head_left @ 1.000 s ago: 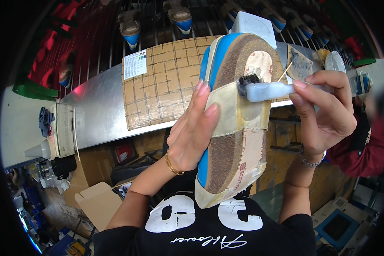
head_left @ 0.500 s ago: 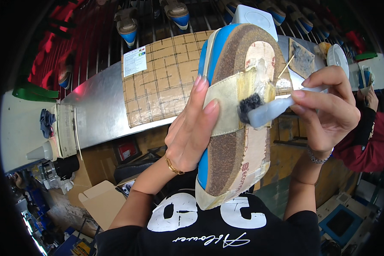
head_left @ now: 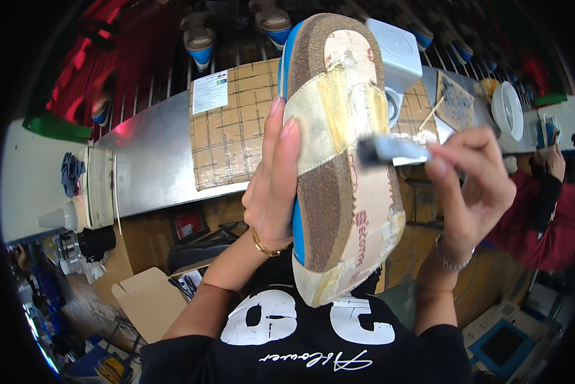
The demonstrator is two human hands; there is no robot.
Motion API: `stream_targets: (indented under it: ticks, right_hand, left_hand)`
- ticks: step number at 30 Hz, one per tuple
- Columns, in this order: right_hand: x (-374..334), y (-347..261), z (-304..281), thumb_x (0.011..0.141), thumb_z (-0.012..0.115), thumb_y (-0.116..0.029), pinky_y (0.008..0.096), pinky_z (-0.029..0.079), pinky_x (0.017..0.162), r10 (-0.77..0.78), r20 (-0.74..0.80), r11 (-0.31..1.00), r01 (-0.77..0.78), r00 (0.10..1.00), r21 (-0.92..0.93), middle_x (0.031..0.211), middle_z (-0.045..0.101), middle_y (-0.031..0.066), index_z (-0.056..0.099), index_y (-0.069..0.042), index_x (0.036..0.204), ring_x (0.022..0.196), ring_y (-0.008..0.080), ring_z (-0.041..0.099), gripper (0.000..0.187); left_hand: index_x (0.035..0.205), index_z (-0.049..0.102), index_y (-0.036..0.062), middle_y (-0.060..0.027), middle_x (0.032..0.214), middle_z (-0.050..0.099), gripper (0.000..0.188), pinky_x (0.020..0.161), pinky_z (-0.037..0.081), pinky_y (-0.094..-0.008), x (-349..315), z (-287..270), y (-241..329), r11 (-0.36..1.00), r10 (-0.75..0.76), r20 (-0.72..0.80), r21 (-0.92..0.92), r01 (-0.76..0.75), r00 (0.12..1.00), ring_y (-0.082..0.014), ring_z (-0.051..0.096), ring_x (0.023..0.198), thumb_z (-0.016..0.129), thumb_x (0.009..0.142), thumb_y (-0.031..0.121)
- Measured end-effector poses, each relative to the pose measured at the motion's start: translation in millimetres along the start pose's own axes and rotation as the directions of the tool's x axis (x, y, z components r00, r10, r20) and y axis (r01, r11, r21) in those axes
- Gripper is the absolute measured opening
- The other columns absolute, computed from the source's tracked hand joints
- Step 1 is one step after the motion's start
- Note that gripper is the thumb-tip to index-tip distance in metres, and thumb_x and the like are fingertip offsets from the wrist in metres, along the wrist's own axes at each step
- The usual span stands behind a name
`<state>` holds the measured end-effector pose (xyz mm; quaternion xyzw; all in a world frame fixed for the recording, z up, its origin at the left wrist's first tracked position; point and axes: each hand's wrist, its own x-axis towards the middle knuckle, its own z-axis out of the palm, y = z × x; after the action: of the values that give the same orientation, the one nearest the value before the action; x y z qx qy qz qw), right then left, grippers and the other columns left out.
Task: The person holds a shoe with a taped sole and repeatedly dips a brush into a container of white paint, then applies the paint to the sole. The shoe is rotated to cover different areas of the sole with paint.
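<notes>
Shoe [head_left: 326, 221] is in the middle of the head view, with its underside turned up, and the left hand [head_left: 271, 182] grips it along the left side. The right hand [head_left: 473, 176] pinches a brush [head_left: 402, 149], whose dark bristles, too blurred to tell if they touch, are at the sole; far left, brown cardboard [head_left: 227, 150] lies on the metal table [head_left: 148, 169].

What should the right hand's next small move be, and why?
I'd probably ease the brush slightly down the pale printed strip: the right hand holds it with its dark bristles near the strap's lower edge, and the left hand supports the upturned shoe.
</notes>
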<state>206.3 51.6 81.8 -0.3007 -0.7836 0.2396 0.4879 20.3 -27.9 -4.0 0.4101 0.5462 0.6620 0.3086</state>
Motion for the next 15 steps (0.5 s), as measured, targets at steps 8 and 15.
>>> stream_targets:
  ticks: [8,15]
  right_hand:
    - [-1,-17,13,0.067,0.080,0.005,0.0237,0.042,0.066,-0.014,-0.044,0.996,0.010,0.999,-0.088,0.081,0.061,0.0050,0.080,-0.004,0.092,0.073,0.0135,0.056,0.026]
    - [2,-14,7,0.071,0.075,0.009,0.0250,0.040,0.074,-0.170,-0.007,0.979,0.168,0.985,-0.117,0.095,0.060,0.0107,0.075,0.001,0.096,0.084,0.0160,0.054,0.026]
  left_hand:
    - [0.149,0.031,0.0010,-0.0261,0.147,0.041,0.066,0.105,0.046,-0.0412,7,-7,3,0.986,0.159,-0.060,0.068,-0.155,0.985,-0.0339,0.051,0.130,0.050,0.095,0.034]
    - [0.147,0.034,-0.0014,-0.0279,0.145,0.043,0.068,0.102,0.048,-0.0398,13,-6,-5,0.968,0.251,-0.153,0.042,-0.248,0.956,-0.0346,0.054,0.127,0.057,0.091,0.030]
